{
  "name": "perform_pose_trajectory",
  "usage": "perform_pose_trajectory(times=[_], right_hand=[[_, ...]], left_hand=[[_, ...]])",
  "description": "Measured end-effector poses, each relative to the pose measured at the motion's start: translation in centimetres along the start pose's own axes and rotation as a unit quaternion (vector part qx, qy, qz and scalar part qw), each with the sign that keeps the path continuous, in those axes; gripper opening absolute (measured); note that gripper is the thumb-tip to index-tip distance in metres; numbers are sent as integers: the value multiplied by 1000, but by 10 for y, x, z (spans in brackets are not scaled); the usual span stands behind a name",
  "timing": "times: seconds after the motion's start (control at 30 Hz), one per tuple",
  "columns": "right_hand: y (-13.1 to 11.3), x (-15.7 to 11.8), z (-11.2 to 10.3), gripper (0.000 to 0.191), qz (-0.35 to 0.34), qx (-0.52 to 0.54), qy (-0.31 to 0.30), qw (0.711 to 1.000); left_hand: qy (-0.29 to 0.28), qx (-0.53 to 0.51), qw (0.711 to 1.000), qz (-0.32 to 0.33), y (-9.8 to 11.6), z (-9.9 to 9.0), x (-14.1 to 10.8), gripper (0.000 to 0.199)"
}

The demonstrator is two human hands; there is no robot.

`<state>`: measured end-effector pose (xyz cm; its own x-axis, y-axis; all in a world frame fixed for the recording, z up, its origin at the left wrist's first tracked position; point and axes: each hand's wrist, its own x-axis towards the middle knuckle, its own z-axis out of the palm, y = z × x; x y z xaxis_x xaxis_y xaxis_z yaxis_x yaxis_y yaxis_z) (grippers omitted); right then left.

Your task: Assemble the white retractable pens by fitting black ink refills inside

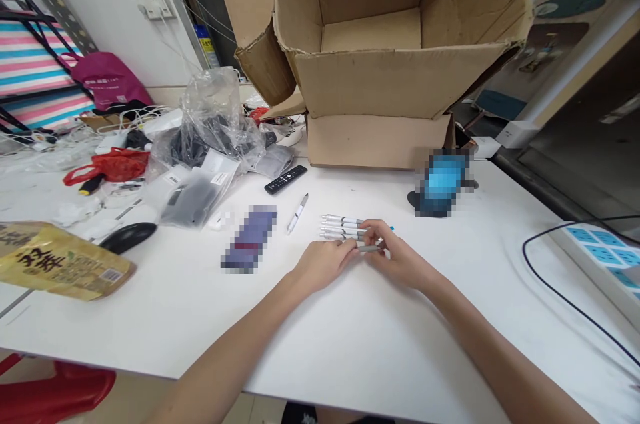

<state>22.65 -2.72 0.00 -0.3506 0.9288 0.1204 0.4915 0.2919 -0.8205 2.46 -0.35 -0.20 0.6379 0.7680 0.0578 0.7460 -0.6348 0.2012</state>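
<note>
pens (297,214): 1 in r hand (384,245), 1 apart, 4+ in row.

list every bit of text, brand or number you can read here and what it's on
"双" in large dark characters on the yellow packet; the second large character is unclear, and its small print is unreadable
Purple bag: white print, too small to read
White labels on the clear bags: too small
Remote: key markings too small
Pens: no readable text
</note>
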Motion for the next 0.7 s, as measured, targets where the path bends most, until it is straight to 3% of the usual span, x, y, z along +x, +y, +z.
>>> perform_pose_trajectory(times=[0.1, 0.23, 0.3, 0.47, 0.7], right_hand=[[-2, -1, -1, 48, -6, 13, -21, 1000], [-7, -1, 2, 30, 52, 35, -23, 998], [-7, 0, 3, 30, 66, 32, -12, 997], [-1, 2, 1, 42, 14, 8, 16, 1000], [1, 2, -2, 30, 1, -36, 18, 999]], left_hand=[[-1, -1, 1000, -2, 0, 0, 0, 30], [-1, -1, 1000, 3, 2, 0, 0, 32], [-1, 1, 1000, 6, 2, 1, -1, 33], [-4, 1, 1000, 3, 0, 0, -1, 33], [5, -5, 1000, -9, 0, -4, 0, 27]])
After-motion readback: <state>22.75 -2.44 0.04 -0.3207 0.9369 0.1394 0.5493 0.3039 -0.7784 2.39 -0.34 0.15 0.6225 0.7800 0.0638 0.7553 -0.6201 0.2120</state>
